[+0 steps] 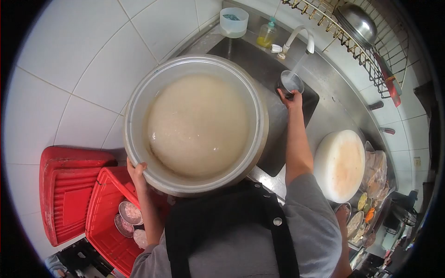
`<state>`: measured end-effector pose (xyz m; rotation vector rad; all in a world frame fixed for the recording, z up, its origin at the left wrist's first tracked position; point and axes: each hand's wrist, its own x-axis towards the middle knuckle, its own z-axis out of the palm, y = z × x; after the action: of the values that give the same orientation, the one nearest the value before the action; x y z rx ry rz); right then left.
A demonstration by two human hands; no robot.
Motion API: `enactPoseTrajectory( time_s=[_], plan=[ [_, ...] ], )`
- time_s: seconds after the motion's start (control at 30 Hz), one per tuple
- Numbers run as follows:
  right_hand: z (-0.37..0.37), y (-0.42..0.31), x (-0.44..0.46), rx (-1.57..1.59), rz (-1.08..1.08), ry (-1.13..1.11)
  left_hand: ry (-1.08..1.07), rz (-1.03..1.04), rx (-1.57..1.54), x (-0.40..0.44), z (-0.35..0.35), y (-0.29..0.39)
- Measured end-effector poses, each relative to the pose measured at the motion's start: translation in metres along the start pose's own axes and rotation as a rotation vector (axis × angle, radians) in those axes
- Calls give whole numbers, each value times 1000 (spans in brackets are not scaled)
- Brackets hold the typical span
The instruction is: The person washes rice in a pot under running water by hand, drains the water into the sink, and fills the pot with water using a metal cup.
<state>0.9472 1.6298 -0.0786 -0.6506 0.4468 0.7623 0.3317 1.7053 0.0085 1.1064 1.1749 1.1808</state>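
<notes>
A large round metal pot (254, 153) holds cloudy, beige liquid and sits over the left part of the sink (273, 120). My left hand (136, 173) grips the pot's rim at its lower left, fingers wrapped over the edge. Under the white faucet (296, 39), my right hand (292, 98) is closed round a clear cup (292, 82). Water runs from the spout into this cup. What lies at the bottom of the pot is hidden by the liquid.
Red crates (74, 194) with bowls stand at lower left. A thick round white board (340, 166) lies right of the sink, near food trays (366, 215). A soap bottle (266, 34) and white tub (234, 23) stand behind. A wire rack (320, 14) hangs above.
</notes>
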Motion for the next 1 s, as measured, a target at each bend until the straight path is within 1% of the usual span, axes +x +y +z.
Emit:
enactPoseTrajectory(
  time_s=[0.1,0.27,0.37,0.47,0.6,0.7,0.77,0.87,1.0],
  plan=[
    [3,3,-6,-23,-27,-28,31,-28,13,-4,0,1],
    [5,2,-10,-115,-67,-80,23,-28,-11,-6,-4,-4],
    [-1,-3,-2,-132,-33,-127,27,-24,-21,-7,-6,-6],
    [3,-2,-10,-145,-64,-93,24,-25,-19,-8,-5,-3],
    [3,-5,-12,-156,-78,-113,21,-30,-29,-9,-4,-2],
    [10,-4,-24,-152,-72,-79,15,-22,-27,-6,-8,-8],
    [17,-2,-35,-173,-112,-40,24,-10,-28,-5,-9,-12],
    [14,-6,-31,-183,-88,-97,36,0,-21,-4,-9,-11],
    [8,-10,-18,-149,-78,-65,13,-8,-44,-4,-8,-9]
  ],
)
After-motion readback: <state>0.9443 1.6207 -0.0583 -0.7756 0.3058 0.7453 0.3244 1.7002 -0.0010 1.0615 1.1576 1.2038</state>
